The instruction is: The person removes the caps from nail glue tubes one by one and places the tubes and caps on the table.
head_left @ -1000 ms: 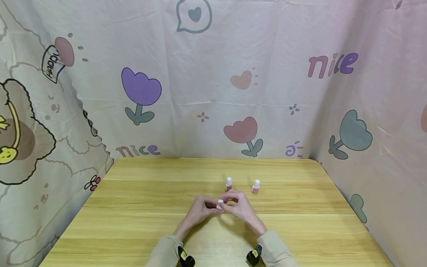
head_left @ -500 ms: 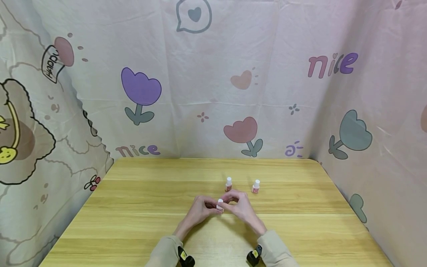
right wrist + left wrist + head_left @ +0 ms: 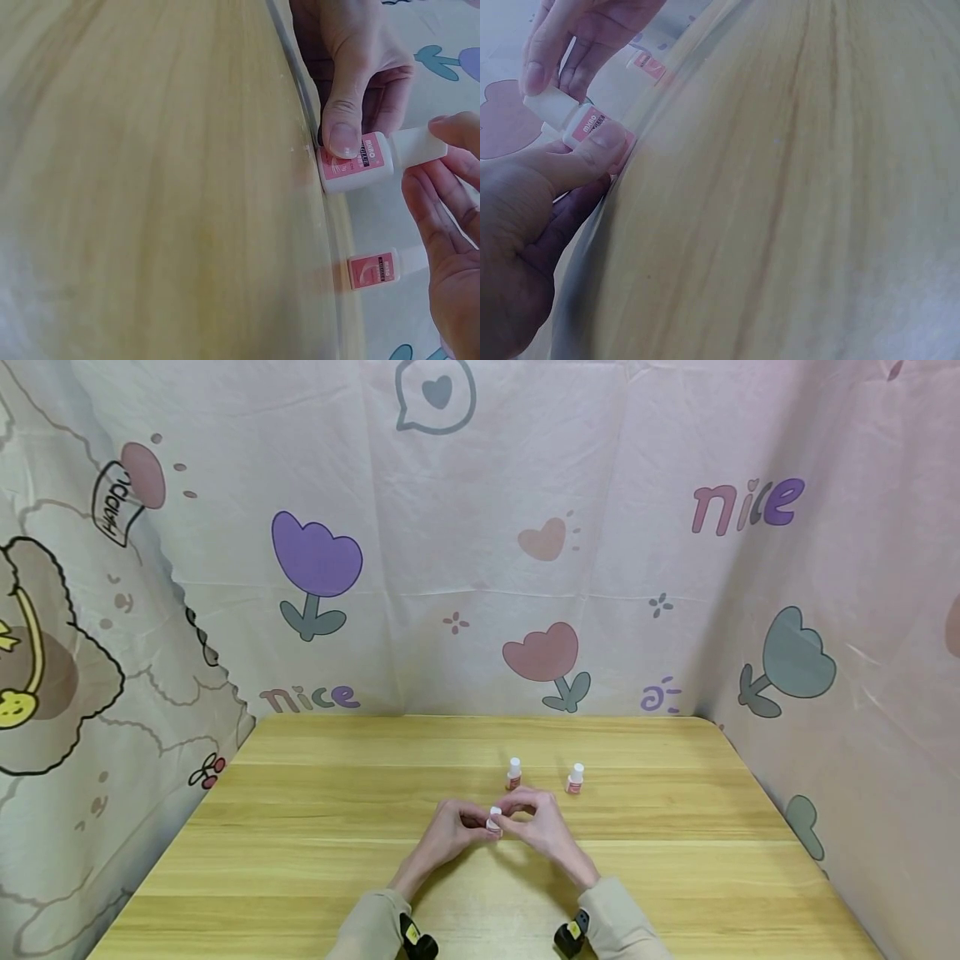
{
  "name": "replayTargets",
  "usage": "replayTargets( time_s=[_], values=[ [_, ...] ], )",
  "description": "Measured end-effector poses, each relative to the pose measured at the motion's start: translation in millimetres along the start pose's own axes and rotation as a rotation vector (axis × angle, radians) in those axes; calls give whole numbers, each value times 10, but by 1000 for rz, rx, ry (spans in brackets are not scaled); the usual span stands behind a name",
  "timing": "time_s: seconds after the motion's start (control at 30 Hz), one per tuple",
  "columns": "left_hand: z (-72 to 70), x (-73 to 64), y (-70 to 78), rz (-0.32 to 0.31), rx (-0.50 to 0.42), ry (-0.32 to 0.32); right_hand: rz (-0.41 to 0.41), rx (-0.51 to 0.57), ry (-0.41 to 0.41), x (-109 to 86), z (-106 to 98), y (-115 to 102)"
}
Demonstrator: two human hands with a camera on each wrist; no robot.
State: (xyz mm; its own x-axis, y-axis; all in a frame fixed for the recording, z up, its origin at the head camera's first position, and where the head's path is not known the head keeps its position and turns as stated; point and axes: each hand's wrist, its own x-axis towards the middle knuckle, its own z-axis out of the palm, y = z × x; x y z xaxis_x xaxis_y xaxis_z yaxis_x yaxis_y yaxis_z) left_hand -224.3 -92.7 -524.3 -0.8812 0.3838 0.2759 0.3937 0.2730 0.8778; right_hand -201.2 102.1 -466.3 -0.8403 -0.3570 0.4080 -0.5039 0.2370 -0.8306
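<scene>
A small white bottle [image 3: 493, 827] with a pink label stands upright at the middle of the table, between both hands. My left hand [image 3: 452, 828] grips its body, the thumb lying over the label in both wrist views. With thumb and fingers, my right hand [image 3: 542, 827] pinches the white cap [image 3: 418, 147] on top. The cap sits on the bottle's neck. Part of the label is hidden behind the left thumb.
Two similar capped bottles stand upright farther back: one bottle [image 3: 513, 777] just beyond the right hand's fingers, another bottle [image 3: 575, 780] to its right. The wooden table [image 3: 315, 860] backs onto a printed curtain [image 3: 450, 468], which also hangs along both sides.
</scene>
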Motion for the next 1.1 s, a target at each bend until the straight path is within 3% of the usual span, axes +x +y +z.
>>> replayTargets(
  time_s=[0.43,0.7,1.1],
  values=[
    [-7,1,-19,3,4,-6,9,47,-1,-7,3,-3],
    [-8,1,-27,6,4,-5,44,26,24,-8,4,-33],
    [-11,2,-24,3,15,-12,25,22,-1,-6,-4,-54]
  ],
)
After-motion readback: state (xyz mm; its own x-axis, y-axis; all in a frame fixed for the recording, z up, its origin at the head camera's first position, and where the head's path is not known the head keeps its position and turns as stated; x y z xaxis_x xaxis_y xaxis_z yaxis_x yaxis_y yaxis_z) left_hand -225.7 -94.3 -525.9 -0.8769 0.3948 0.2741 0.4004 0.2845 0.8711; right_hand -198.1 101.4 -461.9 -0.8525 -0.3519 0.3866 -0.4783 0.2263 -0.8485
